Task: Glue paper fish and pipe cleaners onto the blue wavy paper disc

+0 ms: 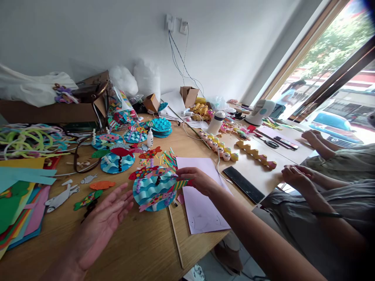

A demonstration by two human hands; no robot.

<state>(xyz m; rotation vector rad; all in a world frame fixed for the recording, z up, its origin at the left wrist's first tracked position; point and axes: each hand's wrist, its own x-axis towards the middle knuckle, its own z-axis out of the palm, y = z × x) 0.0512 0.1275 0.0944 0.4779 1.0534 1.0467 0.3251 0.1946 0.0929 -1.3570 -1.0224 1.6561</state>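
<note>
A round blue paper sea craft (145,191), with wavy strips and several spotted paper fish, is held tilted above the table's front. My right hand (195,180) pinches it at the right edge, beside a striped paper fish (181,184). To its left, my left hand (102,218) is open, palm up and fingers stretched, with nothing in it. Beyond that hand lie a green spotted fish (88,200), an orange fish (102,184) and a grey fish cutout (61,198). A thin wooden stick (175,238) lies below the craft.
Coloured paper sheets (26,218) are stacked at left. More sea crafts (107,162) and a glue bottle (150,137) stand behind. Purple paper (203,210), a black phone-like slab (243,184) and scissors (271,143) lie to the right. Another person's hands (299,177) rest at the right edge.
</note>
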